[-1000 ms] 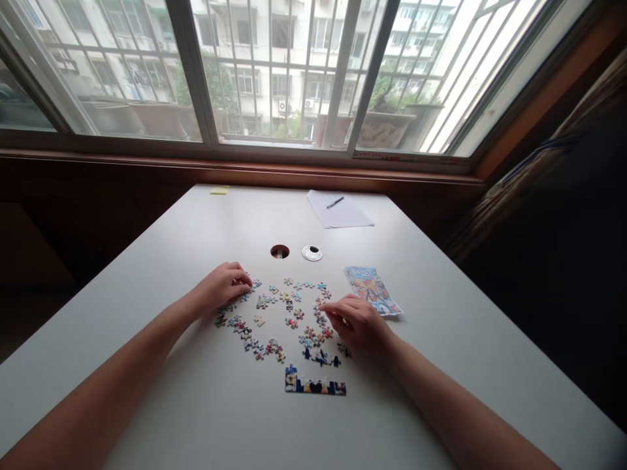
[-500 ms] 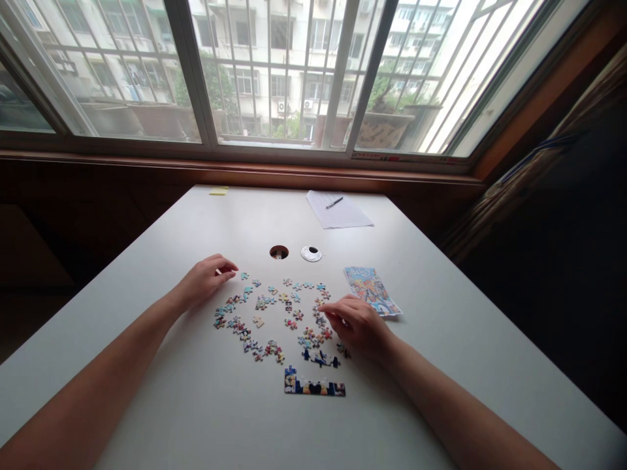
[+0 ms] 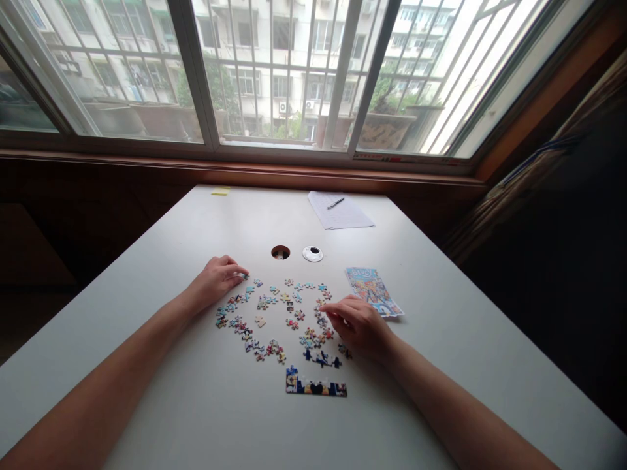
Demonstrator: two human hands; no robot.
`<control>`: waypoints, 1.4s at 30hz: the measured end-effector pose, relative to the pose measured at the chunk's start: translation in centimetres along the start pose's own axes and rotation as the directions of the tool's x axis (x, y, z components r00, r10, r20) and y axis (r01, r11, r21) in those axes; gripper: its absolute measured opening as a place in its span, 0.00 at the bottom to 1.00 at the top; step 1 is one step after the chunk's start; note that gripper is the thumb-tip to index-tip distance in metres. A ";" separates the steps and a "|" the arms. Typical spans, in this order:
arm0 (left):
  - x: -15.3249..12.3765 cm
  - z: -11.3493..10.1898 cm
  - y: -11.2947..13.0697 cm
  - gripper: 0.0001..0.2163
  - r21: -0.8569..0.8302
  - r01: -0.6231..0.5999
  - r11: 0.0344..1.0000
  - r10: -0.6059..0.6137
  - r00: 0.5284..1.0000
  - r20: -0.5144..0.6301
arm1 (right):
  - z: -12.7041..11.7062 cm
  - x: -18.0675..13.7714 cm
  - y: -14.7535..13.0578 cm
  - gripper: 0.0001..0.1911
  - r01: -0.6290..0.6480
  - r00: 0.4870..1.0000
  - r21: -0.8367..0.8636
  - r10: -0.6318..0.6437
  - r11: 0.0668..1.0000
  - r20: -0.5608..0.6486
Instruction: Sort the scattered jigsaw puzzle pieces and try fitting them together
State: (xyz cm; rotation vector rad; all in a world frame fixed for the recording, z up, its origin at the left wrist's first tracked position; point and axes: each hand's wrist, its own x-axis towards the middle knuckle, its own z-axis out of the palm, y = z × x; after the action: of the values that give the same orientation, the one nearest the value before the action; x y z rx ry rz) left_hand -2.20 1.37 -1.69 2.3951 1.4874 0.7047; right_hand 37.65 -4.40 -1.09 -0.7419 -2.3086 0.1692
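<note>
Several loose coloured puzzle pieces [image 3: 274,316] lie scattered on the white table [image 3: 196,391]. A joined strip of pieces [image 3: 316,387] sits nearest me. My left hand [image 3: 215,277] rests at the far left of the scatter, its fingertips touching a small piece [image 3: 245,277]. My right hand [image 3: 357,323] lies on the right side, forefinger pointing left onto the pieces near it. A colourful picture card [image 3: 373,290] lies just beyond my right hand.
A round cable hole [image 3: 280,252] and its white cap [image 3: 312,254] sit beyond the pieces. A paper sheet with a pen [image 3: 339,209] and a yellow note [image 3: 220,190] lie at the far edge under the window. Dark drop-offs flank the table.
My left hand drew back to the left from the pieces, then reached forward again to a piece at the far left. My right hand stayed nearly still.
</note>
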 end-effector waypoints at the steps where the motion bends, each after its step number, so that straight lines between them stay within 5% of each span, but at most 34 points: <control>1: 0.0 0.0 0.0 0.11 -0.002 0.001 1.000 -0.001 1.000 0.002 | 0.0 0.0 0.0 0.10 0.001 1.000 0.000 -0.001 1.000 -0.002; 19: 0.1 -0.9 2.9 0.09 -0.115 0.072 0.991 -0.059 0.992 0.115 | 0.0 0.0 0.0 0.10 0.002 1.000 0.003 -0.002 1.000 0.006; 42: -0.3 -0.5 4.2 0.15 -0.372 0.219 0.902 -0.205 0.976 0.076 | 0.0 -0.1 0.1 0.10 0.007 1.000 -0.005 -0.007 1.000 0.015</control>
State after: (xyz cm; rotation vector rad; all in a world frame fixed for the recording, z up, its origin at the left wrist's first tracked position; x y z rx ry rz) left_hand 0.67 -0.79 0.51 1.9161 1.4182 0.8089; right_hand 37.77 -4.39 -1.16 -0.7380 -2.3266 0.1662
